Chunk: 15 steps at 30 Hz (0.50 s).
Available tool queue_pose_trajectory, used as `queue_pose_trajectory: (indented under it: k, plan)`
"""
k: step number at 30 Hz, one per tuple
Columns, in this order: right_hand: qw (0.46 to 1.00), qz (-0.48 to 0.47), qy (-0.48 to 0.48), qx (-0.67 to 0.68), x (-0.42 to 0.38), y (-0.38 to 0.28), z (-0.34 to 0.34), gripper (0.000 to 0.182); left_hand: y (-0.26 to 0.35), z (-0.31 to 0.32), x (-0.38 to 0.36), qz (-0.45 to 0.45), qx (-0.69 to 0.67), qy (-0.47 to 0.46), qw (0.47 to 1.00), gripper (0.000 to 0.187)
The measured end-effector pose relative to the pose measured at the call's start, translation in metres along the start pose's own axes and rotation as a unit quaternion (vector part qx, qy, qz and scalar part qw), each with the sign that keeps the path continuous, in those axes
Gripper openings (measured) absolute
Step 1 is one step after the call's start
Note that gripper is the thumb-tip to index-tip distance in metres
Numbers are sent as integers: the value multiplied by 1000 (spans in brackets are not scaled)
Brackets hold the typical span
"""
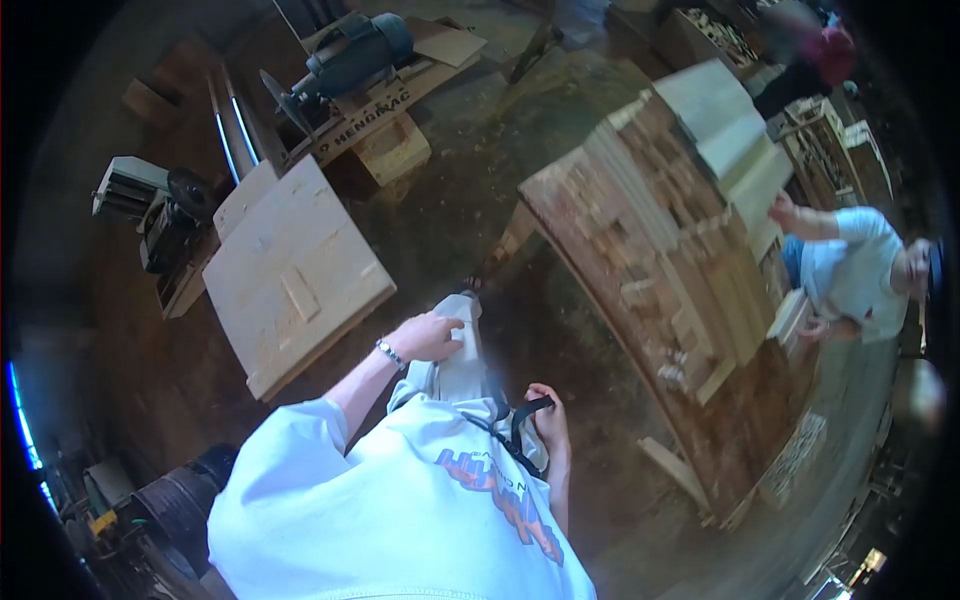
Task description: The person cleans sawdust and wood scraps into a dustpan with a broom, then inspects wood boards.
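My left hand [427,338], with a bracelet on its wrist, is in front of my body over my light trousers [460,365]. Its fingers are loosely bent and slightly apart, and nothing shows in them. By my waist on the right, my right hand [550,418] is closed round a black strap [522,420] that runs across the front of my white shirt [400,500]. Part of the right hand's grip is hidden. Neither hand touches the wood around me.
Left stands a pale board-topped table [300,270] with a small wood piece on it. A motor with a saw blade [350,55] is behind. On the right, a large table [690,430] bears stacked wood strips [700,270]; a person in white [850,270] works across it.
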State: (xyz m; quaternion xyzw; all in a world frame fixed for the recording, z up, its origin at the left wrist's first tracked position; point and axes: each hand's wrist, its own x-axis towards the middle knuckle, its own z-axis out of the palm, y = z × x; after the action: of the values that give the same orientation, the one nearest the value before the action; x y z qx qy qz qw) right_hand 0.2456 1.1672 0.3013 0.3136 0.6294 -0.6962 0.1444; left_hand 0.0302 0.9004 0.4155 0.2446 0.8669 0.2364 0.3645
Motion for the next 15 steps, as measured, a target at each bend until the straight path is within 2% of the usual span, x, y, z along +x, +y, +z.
queue_pose_trajectory:
  k: [2, 3, 5, 8, 9, 11, 15]
  plan:
    - [994, -13, -30, -105, 35, -48, 13, 26, -10, -34, 18, -13, -56, 26, 998, 41]
    - [987, -31, -41, -151, 53, -65, 20, 27, -24, -46, 30, 12, -72, 66, 995, 39]
    - [975, -41, -68, -207, 80, -118, 40, 29, -41, -79, 53, -21, -85, 98, 991, 39]
    - [979, -69, -82, -172, 122, -168, 67, 30, -50, -134, 97, -62, -80, 104, 989, 39]
    - [985, -8, -110, -133, 127, -207, 78, 32, -61, -145, 115, -75, -63, 91, 991, 39]
    - [983, -28, -160, -89, 152, -240, 89, 35, -84, -161, 150, -74, -30, 90, 993, 38]
    - [967, -53, -206, -141, 210, -268, 95, 41, -90, -215, 208, -94, -46, 105, 989, 38]
